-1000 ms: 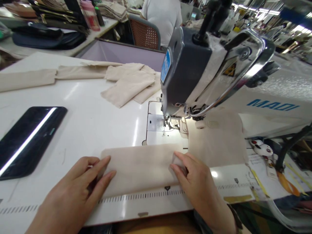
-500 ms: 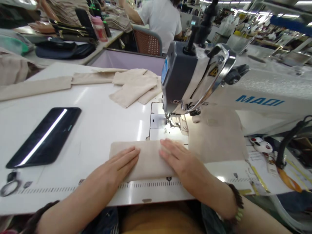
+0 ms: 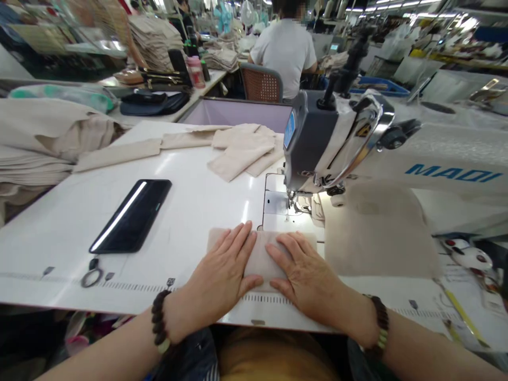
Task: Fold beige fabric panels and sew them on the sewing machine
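Observation:
A beige fabric piece (image 3: 260,264) lies flat near the front edge of the white table, in front of the sewing machine (image 3: 309,143). My left hand (image 3: 228,267) presses flat on its left part, fingers stretched out and thumb pointing right. On its right part rests my right hand (image 3: 305,270), palm down with the fingers apart. Much of the piece is hidden under both hands. Right of it, a larger beige panel (image 3: 377,238) lies below the machine's arm. The presser foot (image 3: 293,201) is just beyond the fabric, with small folded cloth beside it.
A dark tablet (image 3: 133,214) and a ring-shaped holder (image 3: 92,276) lie on the left. Beige strips (image 3: 242,151) stretch across the back of the table, and stacked cloth (image 3: 32,164) stands far left. A person in a white shirt (image 3: 283,53) sits beyond.
My left hand has spread its fingers and thumb and shifted right across the fabric. My right hand stays on the right part, its thumb now showing. The whole view has shifted.

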Tool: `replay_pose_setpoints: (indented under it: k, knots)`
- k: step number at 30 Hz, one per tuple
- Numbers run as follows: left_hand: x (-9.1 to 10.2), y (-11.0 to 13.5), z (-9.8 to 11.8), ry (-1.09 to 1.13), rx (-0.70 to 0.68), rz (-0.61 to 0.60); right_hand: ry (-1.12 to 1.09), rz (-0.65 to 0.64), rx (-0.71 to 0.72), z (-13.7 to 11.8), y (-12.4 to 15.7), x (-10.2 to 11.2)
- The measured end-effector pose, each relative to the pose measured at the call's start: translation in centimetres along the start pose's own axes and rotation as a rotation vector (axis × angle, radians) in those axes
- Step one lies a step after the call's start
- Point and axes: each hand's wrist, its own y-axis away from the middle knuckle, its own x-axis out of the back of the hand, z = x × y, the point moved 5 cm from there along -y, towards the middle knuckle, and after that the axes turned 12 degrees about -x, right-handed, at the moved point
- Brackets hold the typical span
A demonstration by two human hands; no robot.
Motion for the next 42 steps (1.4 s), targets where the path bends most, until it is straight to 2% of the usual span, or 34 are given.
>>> replay_pose_setpoints:
  k: [3, 5, 6, 8, 9, 11, 13, 16, 18, 21, 24, 27, 30, 42]
  knots:
    - [0.7, 2.1, -1.8, -0.081, 0.082, 0.019, -0.003, 0.015, -0.009, 0.1, 0.0, -0.1]
    - [1.9, 3.4, -1.8, -0.142, 0.121, 0.077, 0.0, 0.015, -0.011, 0.0, 0.0, -0.1]
    - [2.4, 3.7, -1.2, -0.142, 0.085, 0.09, 0.003, 0.014, -0.01, -0.1, 0.0, -0.1]
    - [3.0, 3.5, 0.7, -0.073, -0.072, 0.058, 0.009, 0.005, -0.01, -0.3, -0.1, 0.3]
    - [3.1, 3.1, 1.5, -0.029, -0.132, 0.023, 0.008, -0.008, -0.011, -0.4, -0.1, 0.6]
    - [3.1, 1.4, 1.6, 0.02, -0.125, -0.032, -0.001, -0.051, -0.027, -0.4, -0.3, 1.6]
    - [2.7, -1.1, 0.1, 0.018, -0.059, -0.069, -0.007, -0.112, -0.025, 0.1, -0.6, 2.5]
    - [1.9, -5.5, -2.6, -0.038, -0.135, -0.082, 0.041, -0.184, 0.079, 1.2, -1.2, 3.3]
    - [1.7, -8.0, -4.1, -0.098, -0.134, -0.078, 0.091, -0.182, 0.152, 2.4, -1.6, 3.2]
    - [1.5, -10.5, -3.9, -0.088, -0.22, -0.11, 0.107, -0.109, 0.223, 4.1, -2.2, 2.7]
    - [1.2, -11.4, -2.5, -0.025, -0.302, -0.148, 0.024, -0.003, 0.257, 5.0, -2.6, 2.5]
    - [0.8, -11.6, -2.0, -0.017, -0.288, -0.085, -0.035, 0.063, 0.22, 5.6, -2.8, 2.6]
    - [0.5, -11.7, -2.4, -0.006, -0.27, -0.031, -0.036, 0.075, 0.148, 6.1, -2.9, 2.7]
    - [0.6, -12.4, -3.5, 0.048, -0.265, 0.005, 0.003, 0.058, 0.006, 6.5, -3.5, 2.3]
